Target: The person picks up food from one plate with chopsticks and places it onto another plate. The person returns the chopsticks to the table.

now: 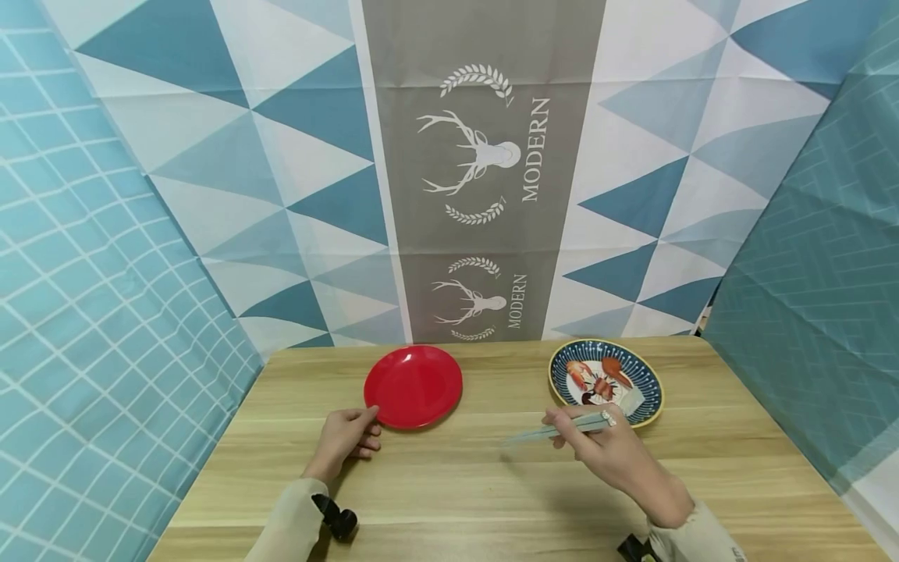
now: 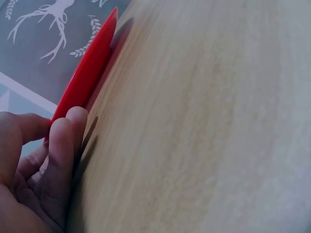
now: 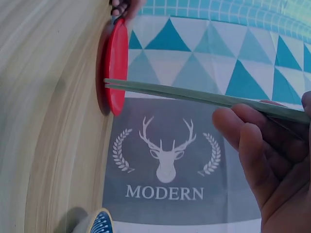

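My left hand pinches the near left rim of a red plate, thumb on top and fingers below, as the left wrist view also shows. In my right hand is a pair of pale green chopsticks, tips close together and pointing left above the table. Nothing sits between the tips. Just beyond the right hand stands a blue patterned bowl with a gold rim. It holds several food pieces, among them an orange-red drumstick-like piece and a red and white piece. The hand hides part of its near rim.
The wooden table ends at a patterned cloth backdrop just behind the plate and bowl. Blue tiled-print cloth hangs on the left side, and a teal cloth on the right.
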{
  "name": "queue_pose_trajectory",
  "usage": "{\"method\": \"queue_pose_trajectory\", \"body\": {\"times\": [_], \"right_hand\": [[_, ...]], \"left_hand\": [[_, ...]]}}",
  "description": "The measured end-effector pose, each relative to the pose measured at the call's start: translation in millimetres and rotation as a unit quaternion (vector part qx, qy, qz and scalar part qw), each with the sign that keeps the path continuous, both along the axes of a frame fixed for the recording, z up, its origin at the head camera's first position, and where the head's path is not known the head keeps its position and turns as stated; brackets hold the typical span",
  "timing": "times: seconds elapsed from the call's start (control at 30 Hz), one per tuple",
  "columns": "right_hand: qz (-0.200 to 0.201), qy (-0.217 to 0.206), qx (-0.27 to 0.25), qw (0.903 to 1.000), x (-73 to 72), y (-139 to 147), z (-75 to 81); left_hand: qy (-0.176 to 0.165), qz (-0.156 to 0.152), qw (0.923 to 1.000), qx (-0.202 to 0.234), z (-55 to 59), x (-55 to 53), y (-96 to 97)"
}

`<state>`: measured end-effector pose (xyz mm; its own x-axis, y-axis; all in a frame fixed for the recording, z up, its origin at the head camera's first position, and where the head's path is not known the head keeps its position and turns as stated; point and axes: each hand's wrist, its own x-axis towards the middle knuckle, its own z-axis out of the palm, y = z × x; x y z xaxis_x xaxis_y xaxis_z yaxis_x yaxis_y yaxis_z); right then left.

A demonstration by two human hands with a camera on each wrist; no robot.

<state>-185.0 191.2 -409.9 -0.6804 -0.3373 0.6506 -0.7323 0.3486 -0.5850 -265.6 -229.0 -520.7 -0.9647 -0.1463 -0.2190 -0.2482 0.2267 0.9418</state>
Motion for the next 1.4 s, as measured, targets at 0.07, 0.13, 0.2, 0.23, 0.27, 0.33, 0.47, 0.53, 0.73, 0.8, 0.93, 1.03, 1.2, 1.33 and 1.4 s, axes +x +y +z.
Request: {"method": "queue_pose_trajectory", "body": {"times": [0.07,0.13,0.2,0.23,0.27,0.33,0.47,0.53,0.73,0.8,0.93,1.03,1.2,1.33,1.4], "right_hand": [[-0.002,-0.009,-0.016,0.9998,-0.4,4,-0.8],[0.0,-0.009,-0.023,0.9997,-0.9,8,-0.8],[-0.001,0.002,-0.02,0.9998,-2.0,12,-0.3],[-0.001,0.013,-0.019,0.9997,-3.1,15,0.0],[-0.003,0.023,-0.017,0.9996,-4.2,18,0.5],[-0.006,0.045,-0.013,0.9989,-6.8,24,1.1],[-0.034,0.074,-0.005,0.9967,-12.1,36,0.8],[-0.053,0.073,-0.004,0.9959,-13.4,42,-0.6],[-0.101,0.05,-0.008,0.9936,-10.2,61,-6.7],[-0.115,0.051,-0.01,0.992,-9.6,67,-7.4],[-0.141,0.059,-0.007,0.9882,-10.7,77,-8.2],[-0.151,0.067,-0.009,0.9862,-11.7,84,-10.1],[-0.163,0.064,-0.015,0.9844,-13.1,91,-12.9],[-0.175,0.043,-0.019,0.9835,-15.1,98,-14.0],[-0.186,0.034,-0.018,0.9817,-16.0,101,-14.5]], "left_hand": [[-0.001,0.001,1.0,0.005,-0.3,0.1,0.0],[-0.002,0.003,1.0,0.009,-0.4,0.5,0.1],[-0.003,0.004,0.9999,0.014,0.1,1.0,0.5],[-0.003,0.004,0.9998,0.017,0.5,1.1,0.8],[-0.005,0.002,0.9998,0.018,1.2,1.2,1.2],[-0.005,-0.001,0.9998,0.019,2.3,1.0,1.9],[-0.003,-0.005,0.9998,0.018,4.2,-0.1,2.8],[-0.001,-0.005,0.9999,0.015,4.2,-0.3,2.4],[0.002,-0.012,0.9999,0.01,2.5,-0.9,2.0],[0.003,-0.016,0.9998,0.009,2.4,-1.1,2.3],[0.005,-0.021,0.9997,0.011,3.4,-1.9,3.7],[0.008,-0.018,0.9997,0.011,4.9,-2.2,5.1],[0.012,-0.009,0.9999,0.005,4.4,0.6,6.2],[0.014,-0.004,0.9999,-0.002,2.9,3.5,5.8],[0.014,-0.003,0.9999,-0.001,1.8,4.1,4.9]]}}
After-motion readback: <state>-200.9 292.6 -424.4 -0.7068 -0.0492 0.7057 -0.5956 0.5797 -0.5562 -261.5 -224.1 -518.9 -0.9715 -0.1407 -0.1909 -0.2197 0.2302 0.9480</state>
